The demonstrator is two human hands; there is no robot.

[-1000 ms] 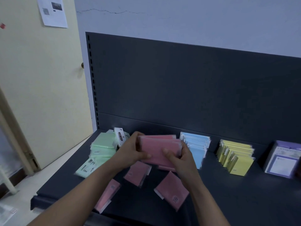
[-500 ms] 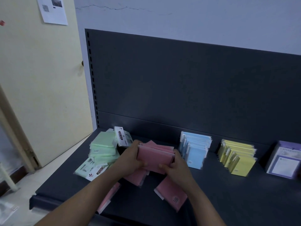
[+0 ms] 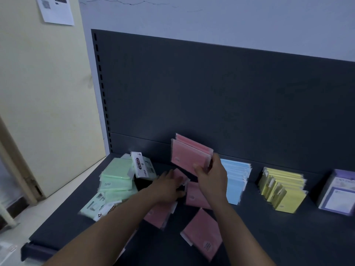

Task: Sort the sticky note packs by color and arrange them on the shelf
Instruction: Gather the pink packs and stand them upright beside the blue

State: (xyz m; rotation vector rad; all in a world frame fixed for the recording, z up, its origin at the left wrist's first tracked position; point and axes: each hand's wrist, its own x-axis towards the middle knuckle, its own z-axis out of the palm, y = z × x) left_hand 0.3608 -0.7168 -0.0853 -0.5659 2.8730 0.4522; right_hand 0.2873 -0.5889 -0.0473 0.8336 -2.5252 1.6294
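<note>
Pink packs (image 3: 192,156), film-wrapped, are bunched in the right grip (image 3: 211,176), which is clamped on the bundle's lower right corner and holds it above the shelf (image 3: 288,239); the left grip (image 3: 169,184) lies over a loose pack (image 3: 179,172) below, too blurred to tell whether it has closed; pink strays (image 3: 201,233) lie between the green pile (image 3: 115,177) and the blue row (image 3: 236,175); I'd judge them light and fairly stiff but slippery in their wrappers, so best squeezed across both faces near an edge.
</note>
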